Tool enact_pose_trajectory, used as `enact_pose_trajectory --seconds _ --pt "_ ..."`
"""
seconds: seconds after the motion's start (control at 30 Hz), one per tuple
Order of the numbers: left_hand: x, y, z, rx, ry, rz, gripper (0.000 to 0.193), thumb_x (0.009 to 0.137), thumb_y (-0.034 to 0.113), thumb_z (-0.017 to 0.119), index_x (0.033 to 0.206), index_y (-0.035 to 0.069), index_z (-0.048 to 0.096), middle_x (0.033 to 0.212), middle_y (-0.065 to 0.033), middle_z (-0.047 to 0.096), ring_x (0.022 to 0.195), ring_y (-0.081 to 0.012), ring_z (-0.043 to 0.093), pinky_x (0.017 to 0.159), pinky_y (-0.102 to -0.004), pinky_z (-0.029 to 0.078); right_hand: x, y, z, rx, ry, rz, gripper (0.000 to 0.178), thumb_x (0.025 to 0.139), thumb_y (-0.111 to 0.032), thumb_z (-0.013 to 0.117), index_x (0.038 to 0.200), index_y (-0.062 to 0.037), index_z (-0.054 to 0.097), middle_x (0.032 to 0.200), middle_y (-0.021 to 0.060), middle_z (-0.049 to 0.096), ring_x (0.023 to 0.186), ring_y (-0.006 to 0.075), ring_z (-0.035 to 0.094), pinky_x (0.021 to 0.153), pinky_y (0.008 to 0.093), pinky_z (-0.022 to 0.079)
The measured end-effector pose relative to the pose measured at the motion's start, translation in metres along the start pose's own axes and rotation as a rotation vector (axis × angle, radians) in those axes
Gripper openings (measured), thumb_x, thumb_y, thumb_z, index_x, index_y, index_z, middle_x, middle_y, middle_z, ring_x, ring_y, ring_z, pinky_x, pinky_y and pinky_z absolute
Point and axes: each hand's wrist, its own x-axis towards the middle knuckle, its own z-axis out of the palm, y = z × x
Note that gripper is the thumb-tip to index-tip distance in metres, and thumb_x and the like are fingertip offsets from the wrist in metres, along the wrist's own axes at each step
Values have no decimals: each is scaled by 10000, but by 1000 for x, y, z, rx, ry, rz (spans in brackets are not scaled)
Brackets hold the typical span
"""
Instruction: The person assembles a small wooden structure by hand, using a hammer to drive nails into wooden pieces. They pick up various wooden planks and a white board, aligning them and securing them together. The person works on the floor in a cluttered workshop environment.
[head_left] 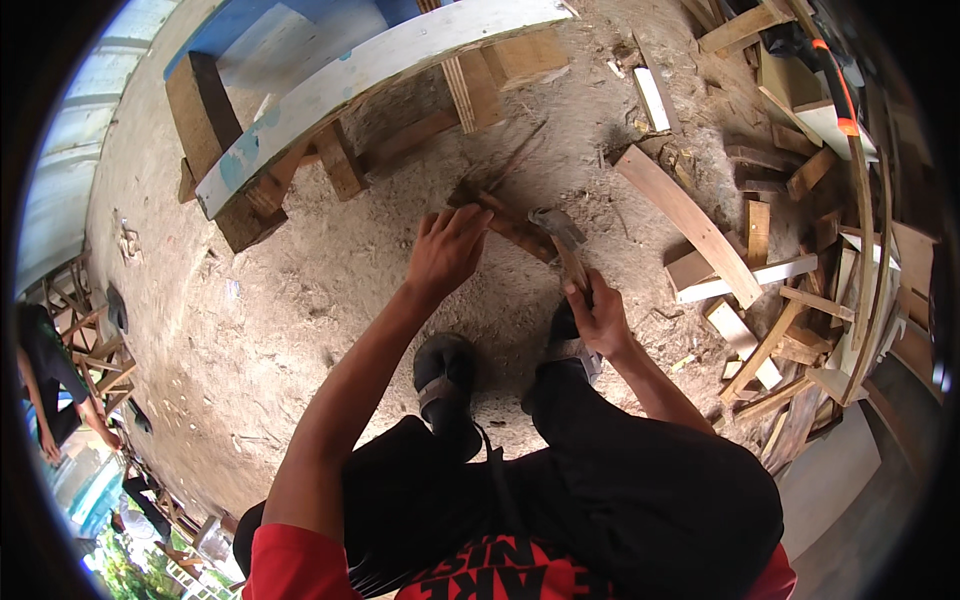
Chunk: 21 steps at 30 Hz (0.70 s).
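A short dark piece of wood (522,234) lies on the ground in front of my feet. My left hand (447,250) is closed at its left end, fingers curled together against the wood; whether they also pinch something small is hidden. My right hand (598,318) grips a claw hammer (570,245) by its handle. The hammer's metal head is just above the right end of the wood, and I cannot tell whether they touch.
A white-painted board on a wooden frame (330,85) stands ahead on the left. Loose offcuts and planks (690,220) pile up on the right, beside a saw-like tool with an orange-black part (838,90). Another person (55,370) is at the far left.
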Motion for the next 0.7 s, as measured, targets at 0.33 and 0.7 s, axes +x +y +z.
enact_pose_trajectory --seconds 0.33,0.7 --pt "16 4 7 -64 34 -39 247 873 80 689 1116 118 665 1158 -61 647 1096 -280 619 928 -424 455 9 4 19 25 161 59 272 900 -119 662 1137 -16 577 926 234 656 852 438 663 729 458 512" --pt "28 25 17 -72 2 1 220 885 101 701 1102 105 669 1153 -58 646 1118 -292 600 993 -438 419 52 35 -36 -394 539 -147 267 906 -130 686 1120 -11 580 1073 212 614 887 449 662 726 514 553"
